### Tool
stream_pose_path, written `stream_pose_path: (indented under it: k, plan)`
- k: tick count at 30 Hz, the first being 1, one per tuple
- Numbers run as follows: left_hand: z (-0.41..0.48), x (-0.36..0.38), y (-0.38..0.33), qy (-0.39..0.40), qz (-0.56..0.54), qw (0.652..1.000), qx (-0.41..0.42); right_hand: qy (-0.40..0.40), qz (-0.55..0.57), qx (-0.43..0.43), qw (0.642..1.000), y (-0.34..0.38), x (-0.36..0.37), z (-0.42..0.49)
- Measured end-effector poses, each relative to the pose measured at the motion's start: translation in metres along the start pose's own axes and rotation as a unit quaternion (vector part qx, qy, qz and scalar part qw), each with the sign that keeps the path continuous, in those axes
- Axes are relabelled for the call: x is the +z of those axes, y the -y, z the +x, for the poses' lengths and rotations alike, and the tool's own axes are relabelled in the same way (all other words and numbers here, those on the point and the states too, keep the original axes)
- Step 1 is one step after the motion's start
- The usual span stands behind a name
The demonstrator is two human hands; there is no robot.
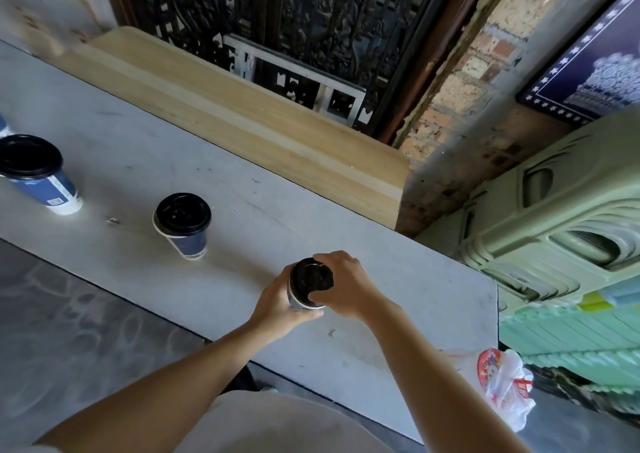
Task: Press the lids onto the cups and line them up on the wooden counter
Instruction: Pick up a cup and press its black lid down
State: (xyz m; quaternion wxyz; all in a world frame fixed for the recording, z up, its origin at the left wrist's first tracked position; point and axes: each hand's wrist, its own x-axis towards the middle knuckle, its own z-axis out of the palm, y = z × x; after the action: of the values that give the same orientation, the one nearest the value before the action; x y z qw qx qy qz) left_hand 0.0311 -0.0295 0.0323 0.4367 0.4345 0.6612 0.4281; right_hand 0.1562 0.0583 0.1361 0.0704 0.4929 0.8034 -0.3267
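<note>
In the head view, the cup point(293, 299) you are working on is thin paper and its black plastic lid point(308, 279) looks light and springy, so treat the pair as easy to dent. Squeeze the wall hard and it will likely buckle, and if there is drink inside, which you cannot see, it could slop out. Take hold high on the wall, just under the rolled rim where the paper should be stiffest, and push on the lid's outer edge rather than its middle. Your left hand point(277, 303) is wrapped round the cup's side from the left, fingers curled about the wall. Your right hand point(348, 288) sits on top, fingertips and thumb curled over the lid's edge, pinching it down. The cup is held between both hands, over the near part of the grey desk point(138, 134); whether its base rests on the desk is hidden. A second cup point(189, 243) and a third cup point(52, 189), both lidded, stand well apart to your left on the same desk. The wooden counter point(242, 116) lies just beyond the desk's far edge, and none of the cups stands on it yet.
</note>
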Motion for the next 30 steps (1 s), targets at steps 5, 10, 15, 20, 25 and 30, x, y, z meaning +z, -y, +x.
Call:
stream_pose_path:
  k: [5,10,15,20,25,30]
  plan:
    - [-0.004,0.0,-0.003,-0.001,0.007,1.0,0.019,-0.012,-0.025,-0.014,1.0,0.001,-0.004,-0.007]
    - [-0.003,-0.001,-0.003,-0.001,0.009,1.0,0.013,0.004,-0.038,-0.024,0.999,0.006,-0.001,-0.013]
    - [-0.002,-0.001,-0.004,0.006,0.012,1.0,0.0,-0.028,-0.107,-0.034,0.993,0.01,0.004,-0.011]
    - [-0.003,-0.003,0.0,-0.003,0.01,1.0,-0.005,-0.094,-0.087,-0.052,0.99,0.013,-0.026,-0.009]
    - [-0.004,-0.003,0.003,-0.001,0.009,1.0,-0.005,-0.122,-0.081,-0.073,0.987,0.021,-0.042,-0.011]
    - [-0.004,-0.003,0.001,0.007,0.016,1.0,-0.009,-0.042,-0.12,-0.053,0.99,0.018,-0.009,-0.009]
